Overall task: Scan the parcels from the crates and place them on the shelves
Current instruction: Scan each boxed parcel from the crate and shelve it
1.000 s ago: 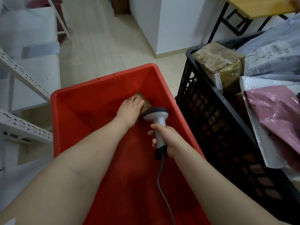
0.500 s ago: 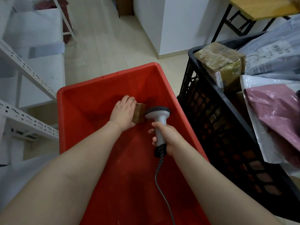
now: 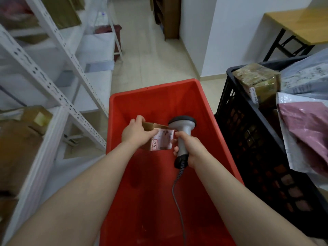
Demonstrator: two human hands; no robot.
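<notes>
The white shelving (image 3: 53,77) stood to the left of the red crate (image 3: 159,98), its slotted uprights slanting across that side of the view. The red crate itself filled the middle, open side up. Just right of the red crate, and close against it, stood a black lattice crate (image 3: 248,139) piled with parcels. A wooden table (image 3: 301,23) on black legs stood beyond the black crate, well to the right of the red one.

On a shelf left of the red crate sat a large cardboard box (image 3: 17,139). In the black crate lay a dark pink bag (image 3: 308,130), a grey mailer (image 3: 305,77) and a brown taped box (image 3: 257,80).

Over the far half of the red crate's inside, both hands met. The left hand (image 3: 136,134) grasped a small brown parcel (image 3: 162,139), fingers curled over its far edge and thumb on the near face, with its pale label turned up toward the camera. The right hand (image 3: 191,148) was wrapped round the handle of a grey scanner (image 3: 183,127), whose head sat just beside the parcel's right edge. Whether the two touched could not be told. Its coiled cable (image 3: 177,201) trailed down over the red crate's floor.
</notes>
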